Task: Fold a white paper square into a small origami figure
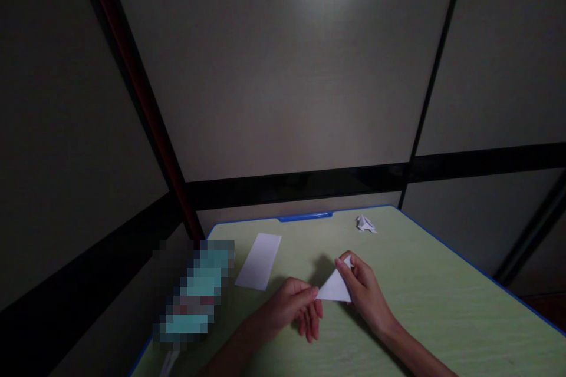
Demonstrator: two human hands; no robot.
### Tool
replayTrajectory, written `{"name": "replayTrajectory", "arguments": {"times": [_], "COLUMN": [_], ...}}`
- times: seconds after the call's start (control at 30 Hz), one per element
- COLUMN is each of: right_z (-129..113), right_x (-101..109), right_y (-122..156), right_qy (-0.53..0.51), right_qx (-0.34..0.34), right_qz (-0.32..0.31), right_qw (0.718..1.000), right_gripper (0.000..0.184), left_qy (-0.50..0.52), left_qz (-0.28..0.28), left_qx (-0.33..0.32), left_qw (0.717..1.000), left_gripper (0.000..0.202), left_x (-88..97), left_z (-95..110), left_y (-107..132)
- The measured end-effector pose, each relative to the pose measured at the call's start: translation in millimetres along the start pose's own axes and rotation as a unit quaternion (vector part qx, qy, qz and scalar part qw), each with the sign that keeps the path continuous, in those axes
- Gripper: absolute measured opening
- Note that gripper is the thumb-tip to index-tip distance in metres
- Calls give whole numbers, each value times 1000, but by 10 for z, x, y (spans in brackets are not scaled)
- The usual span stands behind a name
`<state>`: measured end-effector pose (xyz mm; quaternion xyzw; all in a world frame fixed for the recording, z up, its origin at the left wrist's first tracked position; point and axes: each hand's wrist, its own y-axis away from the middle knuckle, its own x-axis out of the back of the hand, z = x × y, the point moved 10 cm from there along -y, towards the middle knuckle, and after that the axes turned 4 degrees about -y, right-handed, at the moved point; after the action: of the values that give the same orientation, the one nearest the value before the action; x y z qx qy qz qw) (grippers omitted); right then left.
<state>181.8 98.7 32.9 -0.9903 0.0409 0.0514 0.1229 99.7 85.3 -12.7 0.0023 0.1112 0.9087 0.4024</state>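
Note:
Between my two hands is a folded piece of white paper [335,288], triangular in outline, held a little above the table. My left hand [297,305] pinches its left corner between thumb and forefinger, with the other fingers hanging loosely below. Along the upper right side, my right hand [360,283] grips the paper with the thumb on top; the fingers behind it are partly hidden. Farther back on the right sits a small folded white paper figure [365,224]. A flat white paper rectangle [260,261] lies left of my hands.
The light green table [424,283] has a blue edge and a blue pen tray [305,217] at the back. A blurred-out device with a teal screen [201,288] stands at the left, a white cable [169,360] below it. Wall panels [292,82] rise behind the table.

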Motion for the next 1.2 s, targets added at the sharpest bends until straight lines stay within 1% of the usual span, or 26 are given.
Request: {"name": "replayTrajectory", "arguments": {"times": [0.13, 0.2, 0.27, 0.37, 0.47, 0.53, 0.73, 0.9, 0.93, 1.1, 1.2], "right_z": [17, 26, 23, 9, 10, 17, 45, 117, 130, 205, 274], "right_x": [-22, -35, -38, -63, -146, -184, -182, -297, -298, -235, -254], "right_y": [-8, -13, -13, 3, 36, 52, 36, 72, 82, 106, 107], "right_qy": [13, 20, 22, 14, -1, -7, -23, -34, -40, -86, -116], "right_qx": [-3, -6, -6, -10, -21, -25, -39, -89, -95, -111, -123], "right_qz": [-11, -15, -13, -15, -40, -49, -32, -90, -91, -56, -60], "right_qw": [1000, 1000, 1000, 1000, 999, 998, 998, 991, 990, 988, 984], "right_gripper": [24, 24, 24, 24, 22, 22, 24, 27, 26, 25, 25], "left_qy": [-58, -89, -100, -84, -75, -70, -49, -58, -59, -59, -57], "left_qz": [52, 79, 95, 82, 65, 73, 117, 127, 128, 125, 129], "left_qx": [-26, -26, -22, -30, -41, -40, -21, -26, -27, -22, -20], "left_qw": [997, 993, 990, 993, 994, 994, 992, 990, 990, 990, 990], "left_gripper": [31, 30, 30, 27, 28, 31, 34, 34, 34, 32, 32], "left_x": [65, 99, 110, 49, -29, -38, 27, 61, 62, 40, 41], "left_z": [10, 3, 1, 28, 65, 74, 49, 34, 33, 28, 37], "left_y": [4, 21, 39, 42, 23, 10, 7, 12, 12, 13, 14]}}
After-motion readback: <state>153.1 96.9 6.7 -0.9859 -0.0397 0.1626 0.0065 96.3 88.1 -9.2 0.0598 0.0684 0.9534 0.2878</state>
